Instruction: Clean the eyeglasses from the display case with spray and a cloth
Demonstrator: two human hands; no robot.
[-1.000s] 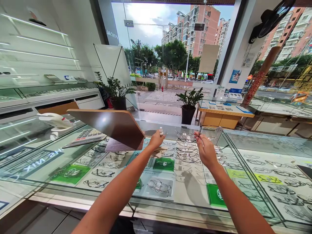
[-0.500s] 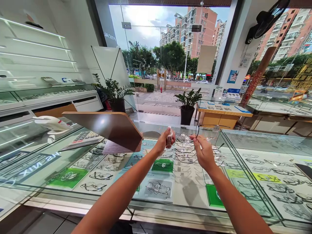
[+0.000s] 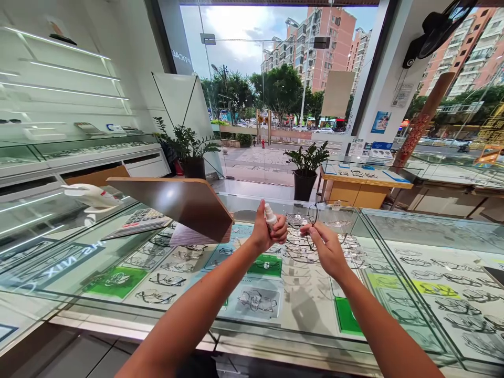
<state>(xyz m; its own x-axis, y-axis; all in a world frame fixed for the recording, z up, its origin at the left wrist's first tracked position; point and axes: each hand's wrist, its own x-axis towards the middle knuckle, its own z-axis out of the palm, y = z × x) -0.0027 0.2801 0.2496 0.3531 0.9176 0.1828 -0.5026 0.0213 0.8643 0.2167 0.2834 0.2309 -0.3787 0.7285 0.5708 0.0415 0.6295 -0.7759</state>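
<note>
Above the glass counter (image 3: 236, 326), my left hand (image 3: 268, 231) is wrapped round a small white spray bottle (image 3: 270, 214), its nozzle up and the thumb beside it. To its right my right hand (image 3: 325, 244) pinches a pair of thin dark-framed glasses (image 3: 313, 212) between thumb and fingers; one round rim stands above the fingertips. The bottle and the glasses are apart. Behind and below the hands, rows of spectacles (image 3: 299, 254) lie close together at the counter.
On the counter's left are a tilted brown-edged board (image 3: 177, 205), a calculator (image 3: 144, 221) and a white scanner-like device (image 3: 92, 198). Green display cards (image 3: 264, 266) lie under the glass. Potted plants (image 3: 305, 173) stand beyond, before the glass doors.
My left hand has turned, so the bottle leans and shows more of its top. The glasses in my right hand have rotated and shifted slightly left. The view has shifted a little.
</note>
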